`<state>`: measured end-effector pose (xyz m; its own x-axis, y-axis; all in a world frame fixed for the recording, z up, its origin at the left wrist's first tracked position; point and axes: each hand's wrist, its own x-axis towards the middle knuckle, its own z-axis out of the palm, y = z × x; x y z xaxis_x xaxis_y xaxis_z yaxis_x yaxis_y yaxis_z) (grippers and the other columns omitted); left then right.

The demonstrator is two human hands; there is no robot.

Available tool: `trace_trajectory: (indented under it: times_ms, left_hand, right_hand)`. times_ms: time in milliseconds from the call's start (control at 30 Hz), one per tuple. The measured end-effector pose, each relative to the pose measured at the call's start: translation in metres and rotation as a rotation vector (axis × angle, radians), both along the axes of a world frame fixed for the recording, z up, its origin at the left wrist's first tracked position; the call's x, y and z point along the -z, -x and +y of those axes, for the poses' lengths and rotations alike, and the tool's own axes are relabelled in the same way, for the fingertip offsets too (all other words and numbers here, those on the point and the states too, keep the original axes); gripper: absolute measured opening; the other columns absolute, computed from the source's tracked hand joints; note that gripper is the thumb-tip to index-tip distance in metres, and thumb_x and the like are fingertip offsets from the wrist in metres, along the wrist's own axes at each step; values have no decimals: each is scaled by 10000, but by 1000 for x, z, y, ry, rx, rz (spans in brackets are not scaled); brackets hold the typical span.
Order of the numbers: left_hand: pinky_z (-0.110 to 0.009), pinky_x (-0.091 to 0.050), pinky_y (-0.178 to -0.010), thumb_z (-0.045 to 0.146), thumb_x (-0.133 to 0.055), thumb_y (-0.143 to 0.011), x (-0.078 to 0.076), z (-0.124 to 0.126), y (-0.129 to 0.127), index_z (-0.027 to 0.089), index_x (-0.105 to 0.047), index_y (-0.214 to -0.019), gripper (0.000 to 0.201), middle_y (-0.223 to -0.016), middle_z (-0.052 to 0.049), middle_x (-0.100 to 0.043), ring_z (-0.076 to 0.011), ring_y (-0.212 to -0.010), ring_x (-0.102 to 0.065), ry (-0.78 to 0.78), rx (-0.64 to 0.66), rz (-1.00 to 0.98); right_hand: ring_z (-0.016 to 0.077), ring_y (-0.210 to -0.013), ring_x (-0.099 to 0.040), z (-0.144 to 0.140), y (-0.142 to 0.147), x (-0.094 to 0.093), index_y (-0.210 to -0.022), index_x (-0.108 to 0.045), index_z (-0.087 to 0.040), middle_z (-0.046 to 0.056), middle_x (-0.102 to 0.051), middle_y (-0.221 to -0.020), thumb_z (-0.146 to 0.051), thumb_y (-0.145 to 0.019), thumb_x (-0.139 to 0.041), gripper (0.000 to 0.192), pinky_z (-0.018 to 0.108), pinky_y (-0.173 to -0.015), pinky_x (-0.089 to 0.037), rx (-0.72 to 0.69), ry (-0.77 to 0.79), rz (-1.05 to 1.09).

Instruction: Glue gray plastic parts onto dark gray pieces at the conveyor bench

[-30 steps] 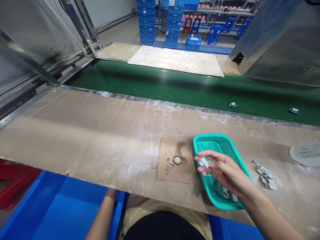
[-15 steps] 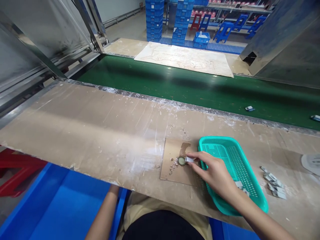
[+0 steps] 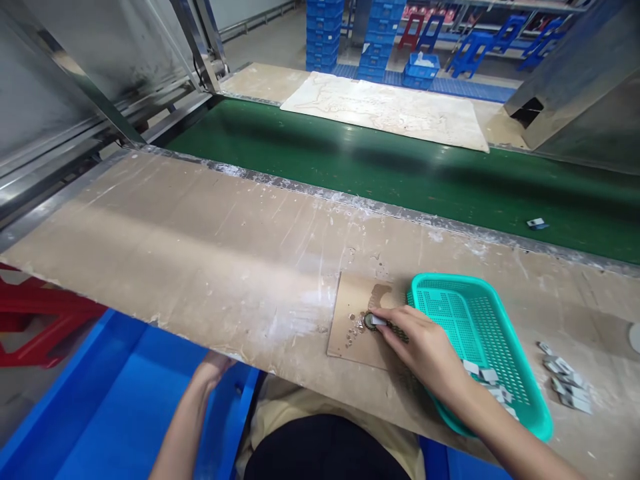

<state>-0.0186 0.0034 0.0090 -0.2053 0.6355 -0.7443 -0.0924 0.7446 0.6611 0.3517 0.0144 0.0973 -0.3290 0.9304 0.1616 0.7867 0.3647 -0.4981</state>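
Brown surface point(image 3: 200, 253), green belt point(image 3: 300, 143) beyond. My right hand point(image 3: 427, 343) pinches a pale piece point(image 3: 379, 321) at a round cap point(image 3: 369, 323) on cardboard point(image 3: 349, 300); my left hand point(image 3: 214, 369), well apart, is partly hidden, so I cannot tell its grip.

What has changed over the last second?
The right hand moved left and down from over the teal perforated plastic basket, bringing its small grey-white block to the small round dark-rimmed cap. The left hand came into view by the brown table's edge. One grey-white piece moved right along the green conveyor belt; another left the picture. The grip and cap stayed as they were.
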Motion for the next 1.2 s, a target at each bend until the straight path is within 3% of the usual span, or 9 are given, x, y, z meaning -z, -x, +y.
trace_trajectory:
  times_ms: [133,267,367,467,600,700,800,967,1200]
  left_hand:
    - [-391,-481,-931,216,-789,-593,-22,-32,15,133,-631,-892,348,-956,-120,-692,-287,-1019,-621,16,67,-144]
    - [-284,-469,-904,338,-767,-663,-64,-55,21,180,-604,-800,266,-976,-83,-689,-247,-1109,-571,-92,153,-113]
    - [-209,-497,-790,263,-753,-696,-93,-55,7,179,-521,-660,250,-867,-28,-672,-176,-965,-620,-143,126,-195]
    - [-196,-523,-647,212,-776,-671,-111,-47,-29,193,-591,-806,230,-837,9,-651,-126,-712,-652,-140,106,-407]
    - [-206,-545,-756,145,-794,-641,-117,-34,-95,159,-638,-1037,426,-811,-5,-650,-170,-792,-691,-83,-3,-756]
    - [-223,-514,-874,87,-736,-694,-118,-25,-140,78,-678,-940,252,-819,-47,-659,-207,-936,-671,-58,-48,-1016]
    - [-326,-471,-971,91,-674,-758,-117,-19,-168,94,-692,-857,101,-840,-56,-666,-218,-1009,-638,-65,-92,-1191]
    - [-209,-470,-816,180,-721,-744,-114,-17,-186,121,-714,-848,120,-830,-43,-667,-102,-807,-612,-226,-51,-1061]
    - [-193,-471,-635,295,-815,-618,-114,-21,-191,140,-753,-773,227,-729,-66,-710,-97,-641,-580,-399,30,-733]
  right_hand:
    - [198,-866,-651,-1,-1,-9,-1057,-642,-199,54,-695,-962,-223,-897,-515,205,331,-752,-535,47,0,116]
    - [212,-854,-670,0,-3,-21,-1026,-656,-216,50,-707,-973,-318,-848,-599,213,353,-769,-550,191,116,300]
    - [229,-848,-681,1,-2,-31,-997,-663,-192,81,-710,-968,-388,-793,-656,284,359,-773,-568,241,284,519]
    - [237,-792,-693,-1,0,-43,-923,-673,-170,98,-720,-880,-413,-717,-722,322,330,-721,-585,283,405,690]
    - [216,-736,-694,-14,8,-54,-870,-668,-179,84,-716,-798,-370,-695,-753,274,268,-655,-582,292,453,800]
    - [201,-745,-692,-29,15,-60,-863,-668,-194,73,-711,-821,-342,-719,-742,220,251,-670,-585,280,451,811]
    - [217,-778,-694,-39,21,-65,-873,-682,-194,86,-715,-875,-333,-713,-742,221,281,-713,-595,271,385,759]
    - [222,-748,-699,-40,24,-70,-865,-703,-201,80,-724,-853,-343,-720,-726,204,296,-703,-605,279,303,705]
    - [223,-781,-696,-43,26,-64,-904,-703,-204,80,-721,-922,-320,-746,-705,196,319,-724,-603,228,310,637]
